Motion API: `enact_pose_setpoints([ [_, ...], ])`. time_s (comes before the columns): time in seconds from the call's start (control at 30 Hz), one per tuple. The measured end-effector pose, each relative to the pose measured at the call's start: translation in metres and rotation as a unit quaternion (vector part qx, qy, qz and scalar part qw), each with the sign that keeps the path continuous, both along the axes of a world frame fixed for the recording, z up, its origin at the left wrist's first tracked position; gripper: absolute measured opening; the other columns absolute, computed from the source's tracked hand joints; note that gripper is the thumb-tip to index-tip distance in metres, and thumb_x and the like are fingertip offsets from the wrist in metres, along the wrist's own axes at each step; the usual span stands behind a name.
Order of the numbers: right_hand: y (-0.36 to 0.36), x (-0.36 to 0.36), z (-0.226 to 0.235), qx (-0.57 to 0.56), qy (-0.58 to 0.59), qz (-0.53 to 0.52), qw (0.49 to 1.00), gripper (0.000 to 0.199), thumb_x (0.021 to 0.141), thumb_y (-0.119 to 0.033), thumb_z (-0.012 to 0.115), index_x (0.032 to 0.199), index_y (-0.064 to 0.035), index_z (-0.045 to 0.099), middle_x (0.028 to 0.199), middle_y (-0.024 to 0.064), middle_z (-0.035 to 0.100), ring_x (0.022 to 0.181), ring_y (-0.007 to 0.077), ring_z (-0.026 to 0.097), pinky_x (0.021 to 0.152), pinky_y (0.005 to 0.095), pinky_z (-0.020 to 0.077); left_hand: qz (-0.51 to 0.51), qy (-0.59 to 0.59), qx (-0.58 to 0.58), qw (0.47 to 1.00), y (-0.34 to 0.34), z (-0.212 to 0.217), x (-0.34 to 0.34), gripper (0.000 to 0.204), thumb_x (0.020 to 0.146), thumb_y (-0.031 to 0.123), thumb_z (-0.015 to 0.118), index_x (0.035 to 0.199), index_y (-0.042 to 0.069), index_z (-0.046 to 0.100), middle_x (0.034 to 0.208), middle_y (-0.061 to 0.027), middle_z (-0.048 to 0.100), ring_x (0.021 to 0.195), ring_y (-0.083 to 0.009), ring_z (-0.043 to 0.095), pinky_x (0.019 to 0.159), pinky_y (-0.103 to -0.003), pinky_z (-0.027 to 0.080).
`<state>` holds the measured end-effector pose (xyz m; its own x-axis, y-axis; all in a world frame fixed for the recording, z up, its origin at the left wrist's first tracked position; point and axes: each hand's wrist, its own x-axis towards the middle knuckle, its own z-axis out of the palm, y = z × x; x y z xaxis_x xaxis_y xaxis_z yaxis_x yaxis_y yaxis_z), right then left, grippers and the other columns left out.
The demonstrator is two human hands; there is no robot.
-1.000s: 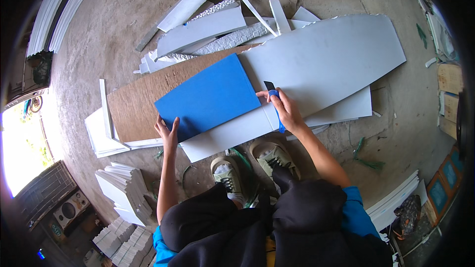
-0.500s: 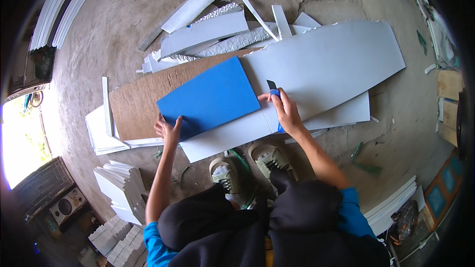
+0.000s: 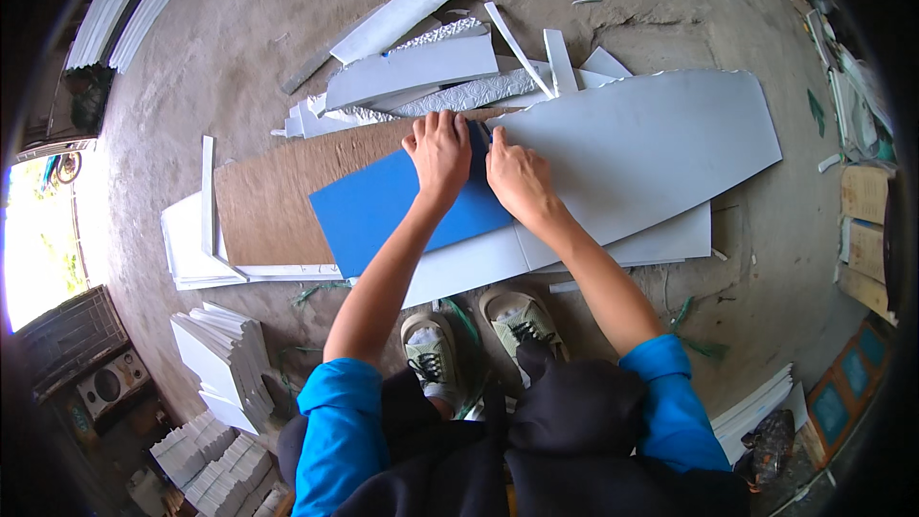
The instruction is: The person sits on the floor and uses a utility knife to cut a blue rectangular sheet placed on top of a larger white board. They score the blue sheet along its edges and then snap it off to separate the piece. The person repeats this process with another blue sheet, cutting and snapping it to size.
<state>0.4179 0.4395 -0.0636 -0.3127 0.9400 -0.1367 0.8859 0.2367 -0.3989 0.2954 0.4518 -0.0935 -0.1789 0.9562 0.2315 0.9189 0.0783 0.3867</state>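
Now we have the blue panel (image 3: 392, 206) lying flat on the floor (image 3: 239, 67), on top of the brown board (image 3: 273, 196) and overlapping the near edge of the big grey sheet (image 3: 641, 148); its far right corner sits under both our hands. Our left hand (image 3: 438, 151) presses down on that corner with fingers spread and flat, gripping nothing, while our right hand (image 3: 514, 172) rests just beside it on the seam where blue meets grey, fingers curled together; whether it pinches a small tool there, we cannot tell. To do this well, we judge, the weight should stay straight down through the left palm so the panel does not slide on the board, with the right hand working close against that edge. Both forearms reach forward from a crouch, nearly parallel, wrists low, our shoes (image 3: 479, 330) planted at the near edge of the sheet. White offcut strips (image 3: 412, 72) lie scattered beyond, and stacked white pieces (image 3: 225, 359) stand at the near left.
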Motion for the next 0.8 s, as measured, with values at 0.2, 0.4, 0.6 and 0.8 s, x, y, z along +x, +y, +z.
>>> enact_pose_setpoints([
  [0.2,-0.001,-0.006,-0.008,0.016,-0.018,-0.011,1.0,0.037,0.084,-0.015,0.045,0.113,0.0078,0.043,0.066,0.0187,0.061,0.064,0.0331,0.063,0.056,0.0396,0.0519,0.013,0.027,0.032,0.999,-0.001,-0.007,0.01,0.026,0.089,0.024,0.041,0.078,0.007,0.058,0.083,-0.0061,0.057,0.087,-0.0242,0.048,0.079,-0.041,0.03],
  [0.4,0.001,-0.015,-0.006,-0.003,-0.037,-0.003,0.999,0.037,0.079,-0.01,0.047,0.111,0.0093,0.042,0.069,0.0181,0.063,0.066,0.0308,0.064,0.057,0.0371,0.0528,0.014,0.031,0.002,0.999,-0.001,-0.008,0.009,0.026,0.09,0.024,0.04,0.082,0.006,0.057,0.084,-0.0063,0.056,0.088,-0.0243,0.047,0.08,-0.042,0.028],
  [0.6,0.01,-0.024,-0.008,-0.012,-0.035,-0.032,0.999,0.036,0.079,-0.008,0.045,0.11,0.0093,0.042,0.07,0.0186,0.063,0.066,0.0312,0.064,0.057,0.0382,0.0527,0.013,0.034,0.01,0.999,0.001,-0.013,0.01,0.026,0.088,0.024,0.042,0.08,0.005,0.058,0.083,-0.0073,0.057,0.088,-0.0251,0.047,0.079,-0.042,0.029],
  [0.8,-0.025,-0.001,0.003,-0.082,-0.016,-0.003,0.996,0.02,0.08,-0.006,0.041,0.096,0.005,0.046,0.068,0.0228,0.061,0.065,0.0341,0.063,0.054,0.0412,0.0515,0.024,0.032,0.036,0.999,-0.001,-0.012,0.011,0.025,0.088,0.024,0.042,0.081,0.006,0.058,0.083,-0.0072,0.056,0.086,-0.0251,0.048,0.079,-0.041,0.03],
])
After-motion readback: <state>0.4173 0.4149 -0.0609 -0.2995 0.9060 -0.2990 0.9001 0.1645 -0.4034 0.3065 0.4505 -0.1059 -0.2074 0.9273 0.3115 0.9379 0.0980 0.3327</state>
